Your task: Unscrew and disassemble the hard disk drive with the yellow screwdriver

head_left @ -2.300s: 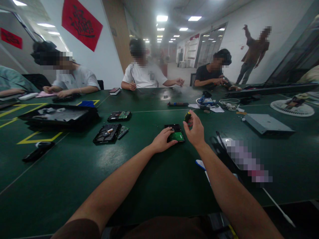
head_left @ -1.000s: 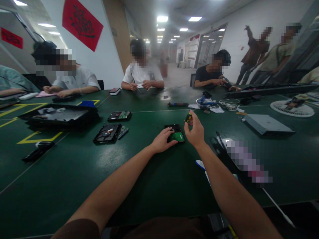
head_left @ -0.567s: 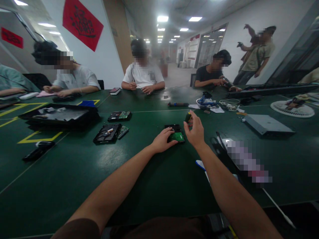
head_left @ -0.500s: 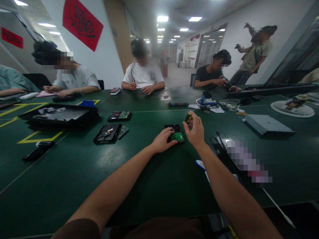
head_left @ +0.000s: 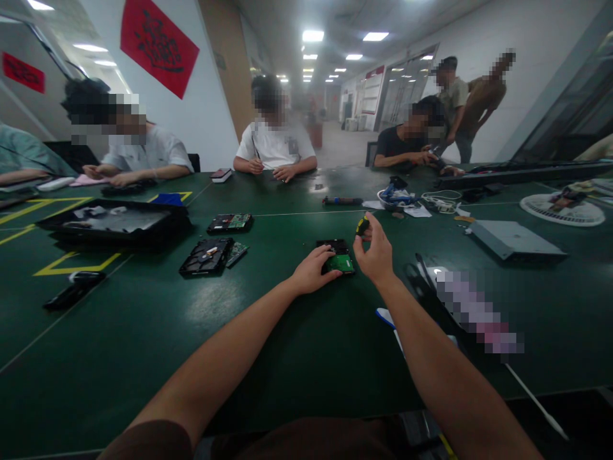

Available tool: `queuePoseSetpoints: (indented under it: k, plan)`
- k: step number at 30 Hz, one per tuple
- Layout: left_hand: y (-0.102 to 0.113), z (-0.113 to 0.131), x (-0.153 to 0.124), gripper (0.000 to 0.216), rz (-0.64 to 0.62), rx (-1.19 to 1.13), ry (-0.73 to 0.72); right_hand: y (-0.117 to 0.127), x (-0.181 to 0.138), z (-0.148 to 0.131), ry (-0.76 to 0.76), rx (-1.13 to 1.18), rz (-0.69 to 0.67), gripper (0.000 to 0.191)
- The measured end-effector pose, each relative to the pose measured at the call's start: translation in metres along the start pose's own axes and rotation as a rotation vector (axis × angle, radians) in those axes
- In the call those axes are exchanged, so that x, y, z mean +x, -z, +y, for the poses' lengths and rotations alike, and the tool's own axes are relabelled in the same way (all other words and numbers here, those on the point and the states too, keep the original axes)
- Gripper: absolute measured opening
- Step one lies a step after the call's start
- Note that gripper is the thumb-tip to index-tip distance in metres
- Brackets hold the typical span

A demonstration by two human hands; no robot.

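Left hand (head_left: 312,269) rests with spread fingers on a hard drive (head_left: 337,255), circuit board up, lying on the green table (head_left: 297,358). Right hand (head_left: 377,252), just beside it, pinches a black-and-yellow screwdriver (head_left: 361,225) handle above the drive.

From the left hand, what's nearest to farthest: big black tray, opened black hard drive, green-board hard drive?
1. Black hard drive with green circuit board, touched by the left hand.
2. Opened black hard drive, leftward.
3. Big black tray, far left.
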State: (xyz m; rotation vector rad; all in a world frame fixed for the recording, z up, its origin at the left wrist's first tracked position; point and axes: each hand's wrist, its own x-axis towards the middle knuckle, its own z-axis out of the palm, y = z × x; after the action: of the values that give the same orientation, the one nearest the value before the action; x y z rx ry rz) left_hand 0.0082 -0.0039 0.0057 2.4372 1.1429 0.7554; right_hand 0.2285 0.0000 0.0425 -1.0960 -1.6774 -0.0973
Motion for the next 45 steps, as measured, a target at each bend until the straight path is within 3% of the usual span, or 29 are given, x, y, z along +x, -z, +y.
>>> queuePoseSetpoints:
  k: [45]
  plan:
    - [0.0001, 0.0005, -0.0007, 0.065, 0.014, 0.003, -0.017, -0.0007, -0.0011, 0.0014, 0.003, -0.012, 0.006, 0.067]
